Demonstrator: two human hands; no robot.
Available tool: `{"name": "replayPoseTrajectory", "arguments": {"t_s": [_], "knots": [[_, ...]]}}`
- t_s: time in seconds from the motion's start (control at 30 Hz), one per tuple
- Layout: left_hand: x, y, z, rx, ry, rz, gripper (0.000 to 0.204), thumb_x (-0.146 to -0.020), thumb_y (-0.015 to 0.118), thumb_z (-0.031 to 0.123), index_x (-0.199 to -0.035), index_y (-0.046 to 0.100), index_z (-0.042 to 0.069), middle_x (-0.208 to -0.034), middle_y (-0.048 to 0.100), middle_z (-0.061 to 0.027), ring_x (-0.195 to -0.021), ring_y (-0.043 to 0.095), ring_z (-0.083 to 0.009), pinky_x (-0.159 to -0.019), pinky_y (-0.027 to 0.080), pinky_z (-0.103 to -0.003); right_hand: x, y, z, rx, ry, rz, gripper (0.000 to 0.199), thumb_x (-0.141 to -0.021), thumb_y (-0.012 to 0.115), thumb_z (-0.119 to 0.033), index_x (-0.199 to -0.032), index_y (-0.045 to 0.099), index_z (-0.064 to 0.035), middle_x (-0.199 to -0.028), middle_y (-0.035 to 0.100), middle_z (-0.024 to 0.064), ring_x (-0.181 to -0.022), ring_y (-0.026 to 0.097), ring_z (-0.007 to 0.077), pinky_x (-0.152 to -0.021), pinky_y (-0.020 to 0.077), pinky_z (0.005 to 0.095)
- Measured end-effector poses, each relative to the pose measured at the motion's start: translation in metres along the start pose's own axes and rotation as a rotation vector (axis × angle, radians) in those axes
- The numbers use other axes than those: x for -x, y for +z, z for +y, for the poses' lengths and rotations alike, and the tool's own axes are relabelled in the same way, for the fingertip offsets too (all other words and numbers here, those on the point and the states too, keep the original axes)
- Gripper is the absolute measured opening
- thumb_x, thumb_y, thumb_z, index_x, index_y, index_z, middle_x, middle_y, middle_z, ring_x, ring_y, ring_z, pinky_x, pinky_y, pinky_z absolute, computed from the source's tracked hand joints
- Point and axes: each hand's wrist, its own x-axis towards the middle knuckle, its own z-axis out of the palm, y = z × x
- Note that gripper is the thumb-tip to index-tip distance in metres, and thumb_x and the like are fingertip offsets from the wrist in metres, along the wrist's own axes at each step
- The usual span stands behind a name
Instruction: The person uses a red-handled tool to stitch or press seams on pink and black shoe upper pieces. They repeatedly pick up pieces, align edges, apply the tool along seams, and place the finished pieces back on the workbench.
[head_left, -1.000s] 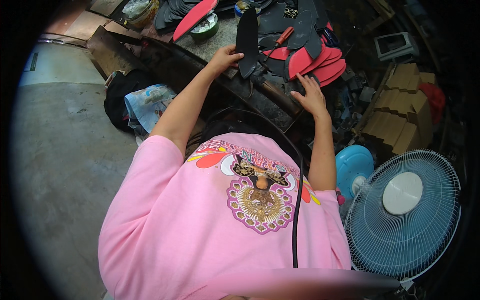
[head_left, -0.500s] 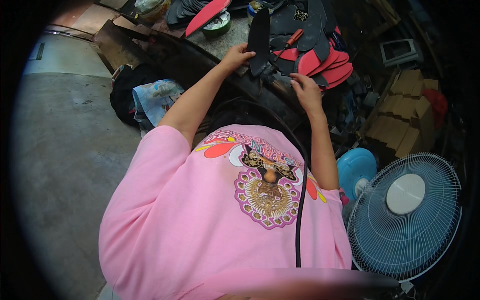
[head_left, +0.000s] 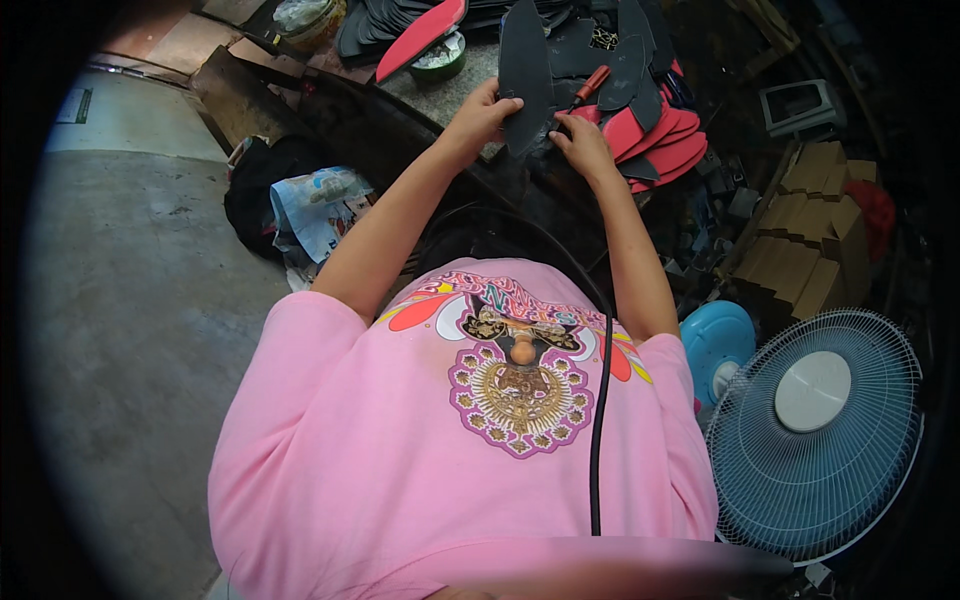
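My left hand [head_left: 483, 113] grips the lower edge of a long black sole-shaped piece [head_left: 525, 70] that stands up from the workbench [head_left: 470, 75]. My right hand [head_left: 582, 145] rests against the same black piece at its lower right edge, fingers curled on it. Beyond the hands lie several red sole pieces [head_left: 660, 140] and more black pieces [head_left: 630, 60]. A tool with a red handle [head_left: 590, 85] lies among them, just above my right hand.
A small green bowl [head_left: 440, 58] and a red sole [head_left: 422, 35] sit at the bench's left. A bag and dark cloth [head_left: 310, 205] lie on the concrete floor at left. Cardboard boxes [head_left: 800, 230] and a blue fan [head_left: 815, 430] stand at right.
My right hand moved left and up from the red soles onto the black piece. My left hand stayed gripping it. Both hands now meet on the black piece.
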Motion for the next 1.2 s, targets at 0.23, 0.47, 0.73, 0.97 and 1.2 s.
{"name": "replayPoseTrajectory", "arguments": {"t_s": [0.23,0.47,0.73,0.97,1.2], "knots": [[0.000,0.000,0.001,-0.110,0.002,-0.069,0.042,-0.083,0.054,0.003,-0.125,0.051,0.003,-0.102,0.063,-0.0053,-0.084,0.065,-0.0117,-0.067,0.056,-0.029,0.042,-0.031,0.012,-0.366,0.092,0.094,0.037,-0.091,0.066,-0.023,-0.125,0.066,-0.0075,-0.113,0.070,0.0137,-0.106,0.067,0.0254,-0.092,0.0501,0.0351],[-0.011,0.010,-0.006,-0.091,0.069,-0.094,0.047,-0.083,0.052,0.001,-0.130,0.051,0.004,-0.102,0.064,-0.0047,-0.083,0.064,-0.0100,-0.068,0.051,-0.024,0.041,-0.034,0.015,-0.413,0.160,0.103,0.029,-0.094,0.065,-0.020,-0.119,0.069,-0.0070,-0.103,0.073,0.0103,-0.098,0.069,0.0181,-0.085,0.0515,0.0301],[0.007,-0.007,0.009,-0.102,-0.024,-0.053,0.044,-0.088,0.058,0.006,-0.131,0.047,0.005,-0.104,0.065,-0.0059,-0.090,0.066,-0.0106,-0.074,0.054,-0.026,0.039,-0.020,0.020,-0.185,0.200,0.074,0.024,-0.094,0.062,-0.023,-0.112,0.071,-0.0090,-0.095,0.073,0.0114,-0.091,0.071,0.0209,-0.080,0.0518,0.0323],[0.021,-0.011,0.019,-0.008,-0.110,-0.094,0.046,-0.093,0.049,0.002,-0.136,0.036,0.005,-0.103,0.063,-0.0159,-0.068,0.069,-0.0215,-0.049,0.052,-0.029,0.062,-0.032,0.043,-0.247,0.240,0.118,0.023,-0.092,0.062,-0.028,-0.107,0.073,-0.0131,-0.098,0.072,0.0135,-0.094,0.069,0.0324,-0.081,0.0524,0.0406],[-0.011,-0.009,-0.011,-0.494,-0.123,-0.073,0.047,-0.088,0.056,0.009,-0.134,0.045,0.007,-0.083,0.064,-0.0077,-0.050,0.060,-0.0131,-0.040,0.041,-0.025,0.014,-0.092,0.082,-0.152,0.286,0.410,0.023,-0.094,0.059,-0.029,-0.106,0.073,-0.0163,-0.096,0.072,0.0131,-0.090,0.070,0.0314,-0.078,0.0534,0.0406]]}}
